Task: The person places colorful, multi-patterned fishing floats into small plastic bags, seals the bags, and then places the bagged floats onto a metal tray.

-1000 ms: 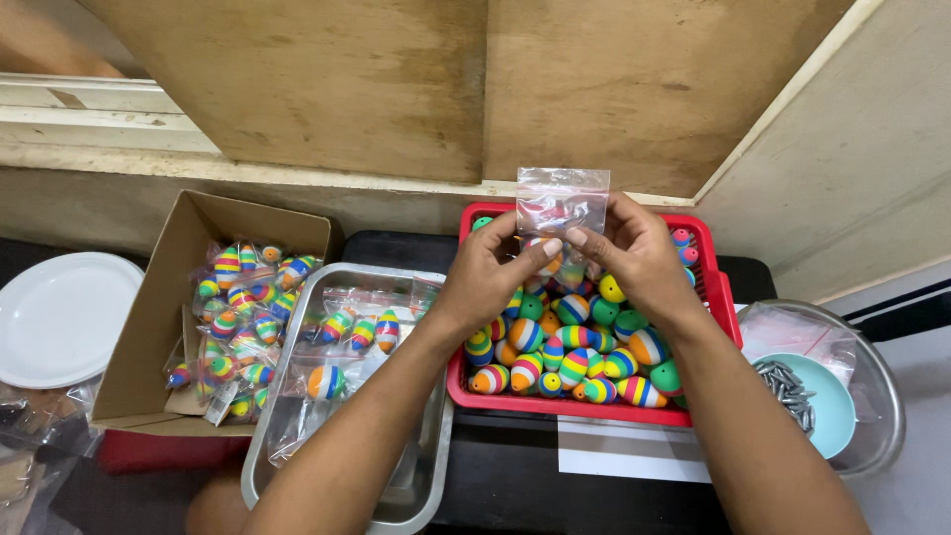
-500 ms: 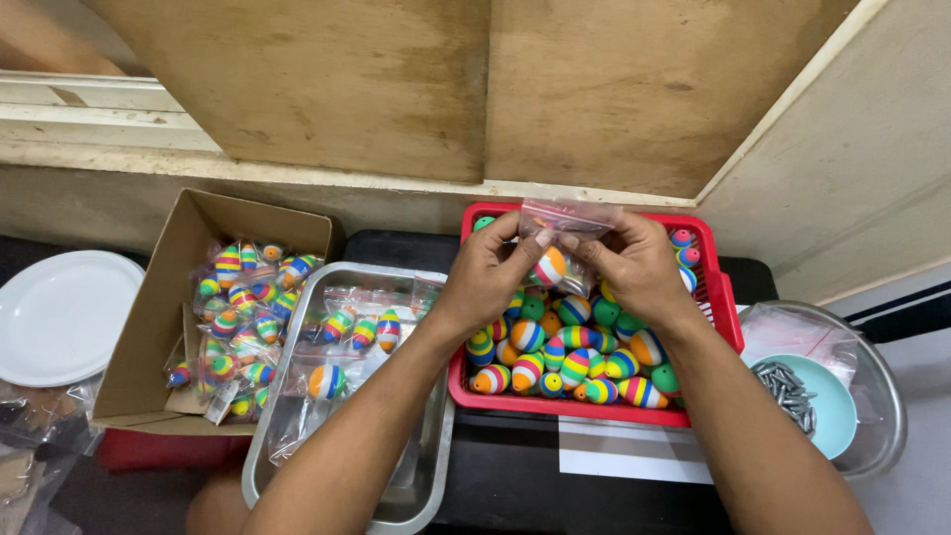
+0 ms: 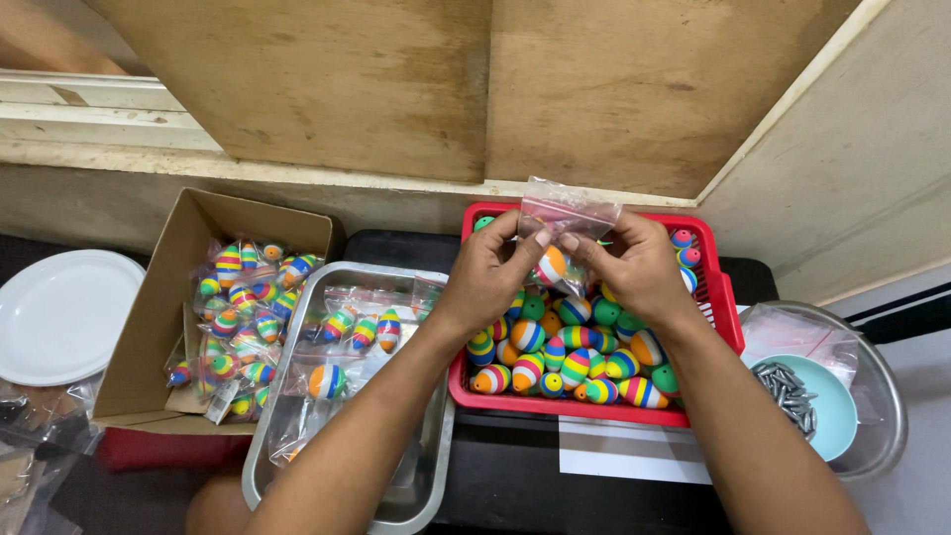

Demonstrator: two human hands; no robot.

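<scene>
My left hand (image 3: 491, 275) and my right hand (image 3: 628, 267) together hold a small clear plastic bag (image 3: 567, 210) above a red basket (image 3: 728, 309). Inside the bag sits one striped egg-shaped float (image 3: 551, 266), orange, white and red. Fingertips of both hands pinch the bag just above the float, and the bag's top stands up between them. The basket below is full of several loose striped floats (image 3: 575, 367) in green, blue, yellow and orange.
A steel tray (image 3: 421, 476) left of the basket holds bagged floats (image 3: 362, 329). A cardboard box (image 3: 149, 327) further left holds more bagged floats. A white plate (image 3: 59, 315) lies far left. At right, a steel bowl (image 3: 887, 406) carries a teal dish (image 3: 827, 411) of small grey metal pieces.
The bag was held up with the float low in it, then folded down; now its top stands up again and both hands pinch it closer above the float.
</scene>
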